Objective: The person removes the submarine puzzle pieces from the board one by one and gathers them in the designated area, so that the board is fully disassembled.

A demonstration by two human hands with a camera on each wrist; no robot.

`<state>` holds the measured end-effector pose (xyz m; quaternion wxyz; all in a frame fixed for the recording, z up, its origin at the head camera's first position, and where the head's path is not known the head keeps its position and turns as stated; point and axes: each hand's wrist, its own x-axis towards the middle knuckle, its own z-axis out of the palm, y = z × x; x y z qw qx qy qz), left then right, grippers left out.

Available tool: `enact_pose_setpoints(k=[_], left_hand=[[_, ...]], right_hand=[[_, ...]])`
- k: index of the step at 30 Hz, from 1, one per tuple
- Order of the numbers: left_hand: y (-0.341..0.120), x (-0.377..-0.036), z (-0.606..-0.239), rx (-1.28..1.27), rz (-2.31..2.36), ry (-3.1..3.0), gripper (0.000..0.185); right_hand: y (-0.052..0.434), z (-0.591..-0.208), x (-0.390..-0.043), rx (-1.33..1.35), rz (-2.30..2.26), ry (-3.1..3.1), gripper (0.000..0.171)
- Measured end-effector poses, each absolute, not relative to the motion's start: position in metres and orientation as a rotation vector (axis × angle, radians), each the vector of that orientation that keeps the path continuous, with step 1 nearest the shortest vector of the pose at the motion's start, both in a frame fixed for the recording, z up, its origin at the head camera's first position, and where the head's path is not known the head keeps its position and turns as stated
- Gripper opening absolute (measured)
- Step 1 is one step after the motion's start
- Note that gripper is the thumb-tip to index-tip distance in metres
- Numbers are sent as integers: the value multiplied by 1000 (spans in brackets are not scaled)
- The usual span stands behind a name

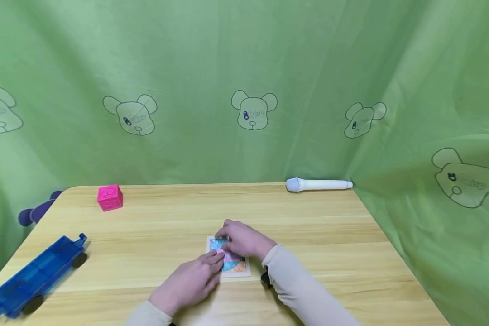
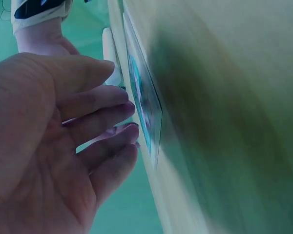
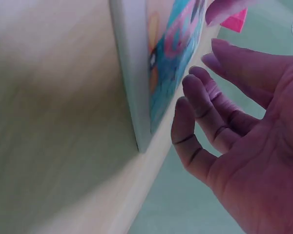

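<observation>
Where both hands (image 1: 228,258) overlap | picture card (image 1: 239,268) mostly hidden.

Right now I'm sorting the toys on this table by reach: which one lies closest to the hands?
The picture puzzle board, lying flat under both hands' fingers. The pink cube, blue wheeled cart and white microphone sit apart near the table's edges.

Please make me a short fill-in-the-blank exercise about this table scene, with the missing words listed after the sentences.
1. Both hands rest over the colourful picture card near the table's ____ edge.
2. The cube at the far left of the wooden table is ____ in colour.
3. The blue toy wagon lies on the person's ____ side.
4. The white marker-shaped tube lies at the table's ____ edge.

Missing words: near; pink; left; far
</observation>
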<state>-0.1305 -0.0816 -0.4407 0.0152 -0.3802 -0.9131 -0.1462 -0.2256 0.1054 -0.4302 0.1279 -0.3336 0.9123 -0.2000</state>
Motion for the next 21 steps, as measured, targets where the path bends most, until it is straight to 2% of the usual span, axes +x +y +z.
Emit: enact_pose_setpoints(k=[11,21], left_hand=[[-81,-129,-444,-1163,-610,-2953,43],[-79,-132,-445,-1154,-663,-2985,42]], right_hand=[[95,-432,-225,-932,-538,2665,29],[93,-434,-224,-913,-546,2688,22]])
